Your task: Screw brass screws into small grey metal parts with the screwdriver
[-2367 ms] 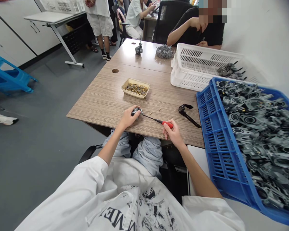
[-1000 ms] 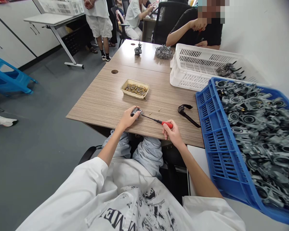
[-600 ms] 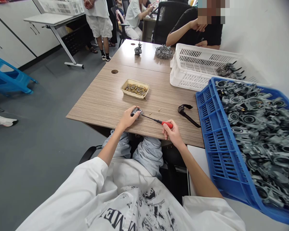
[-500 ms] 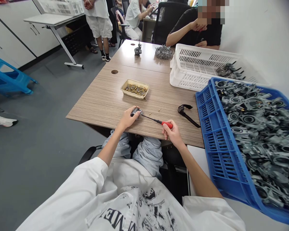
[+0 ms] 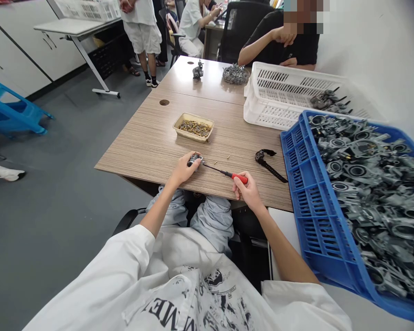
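Note:
Near the table's front edge my left hand (image 5: 184, 169) is closed round a small grey metal part (image 5: 196, 159). My right hand (image 5: 246, 189) grips the red handle of a screwdriver (image 5: 239, 178), whose dark shaft points left, its tip at the metal part. Two small brass screws (image 5: 228, 157) lie on the table behind the shaft. Beyond my hands sits a cream tray (image 5: 177, 131) filled with brass and grey screws. A black wristwatch (image 5: 260, 156) rests to the right.
On the right, a blue crate (image 5: 317, 202) is heaped with metal parts, with a white crate (image 5: 267, 115) behind it. At the table's far end are a metal part (image 5: 198, 70), a dish of small parts (image 5: 234, 74) and a seated person (image 5: 279, 46).
The person across the table has shifted the raised hand slightly. My hands, the metal part and the screwdriver show no clear movement.

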A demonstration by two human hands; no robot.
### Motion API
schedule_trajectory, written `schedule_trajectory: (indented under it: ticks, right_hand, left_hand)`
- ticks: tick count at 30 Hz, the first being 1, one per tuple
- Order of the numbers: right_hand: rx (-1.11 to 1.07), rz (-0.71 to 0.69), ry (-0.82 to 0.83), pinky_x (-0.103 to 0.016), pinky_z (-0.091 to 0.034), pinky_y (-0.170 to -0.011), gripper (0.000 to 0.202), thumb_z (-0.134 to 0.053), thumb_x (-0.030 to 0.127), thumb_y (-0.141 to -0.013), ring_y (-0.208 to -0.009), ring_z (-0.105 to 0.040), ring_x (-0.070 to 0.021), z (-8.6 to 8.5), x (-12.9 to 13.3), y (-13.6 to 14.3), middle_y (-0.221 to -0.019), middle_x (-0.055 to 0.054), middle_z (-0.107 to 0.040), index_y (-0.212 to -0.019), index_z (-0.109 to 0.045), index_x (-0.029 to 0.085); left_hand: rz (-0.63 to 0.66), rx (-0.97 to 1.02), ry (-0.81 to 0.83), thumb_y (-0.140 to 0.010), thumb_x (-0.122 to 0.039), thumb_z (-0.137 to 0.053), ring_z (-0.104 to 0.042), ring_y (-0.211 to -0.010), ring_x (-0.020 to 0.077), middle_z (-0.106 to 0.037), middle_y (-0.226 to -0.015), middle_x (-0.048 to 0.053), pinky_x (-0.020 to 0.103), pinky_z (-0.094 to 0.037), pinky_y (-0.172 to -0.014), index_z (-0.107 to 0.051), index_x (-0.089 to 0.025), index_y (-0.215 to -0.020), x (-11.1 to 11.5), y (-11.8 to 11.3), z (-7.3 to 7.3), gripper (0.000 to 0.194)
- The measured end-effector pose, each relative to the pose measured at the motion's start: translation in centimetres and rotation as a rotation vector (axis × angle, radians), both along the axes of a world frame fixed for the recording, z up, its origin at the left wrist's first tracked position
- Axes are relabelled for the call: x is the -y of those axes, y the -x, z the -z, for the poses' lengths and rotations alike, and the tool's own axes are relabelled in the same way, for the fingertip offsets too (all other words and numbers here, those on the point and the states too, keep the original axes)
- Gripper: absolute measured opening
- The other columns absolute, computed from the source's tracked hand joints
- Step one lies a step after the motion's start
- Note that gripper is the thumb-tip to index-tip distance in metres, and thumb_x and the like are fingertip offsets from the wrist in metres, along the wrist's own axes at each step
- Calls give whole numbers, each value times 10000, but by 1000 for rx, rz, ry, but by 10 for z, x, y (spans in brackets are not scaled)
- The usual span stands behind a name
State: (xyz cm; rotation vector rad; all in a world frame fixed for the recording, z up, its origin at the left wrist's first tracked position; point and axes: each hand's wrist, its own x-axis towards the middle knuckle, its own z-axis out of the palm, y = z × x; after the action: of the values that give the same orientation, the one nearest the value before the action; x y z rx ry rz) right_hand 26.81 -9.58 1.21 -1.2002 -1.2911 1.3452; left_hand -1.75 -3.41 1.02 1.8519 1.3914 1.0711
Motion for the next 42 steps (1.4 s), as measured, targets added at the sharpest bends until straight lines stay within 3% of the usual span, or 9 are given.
schedule_trajectory:
  ticks: [42]
  right_hand:
    - [-5, -5, -2, -219, -428, -327, 439, -746, 590, -911, -379, -481, -108, 5, -1, -1, -630, 69, -640, -970, -452, 269]
  left_hand:
    - [3, 26, -17, -1002, -444, -534, -711, -1075, 243, -775, -1139, 82, 338, -526, -996, -709, -184, -1198, 1, 0, 0, 369]
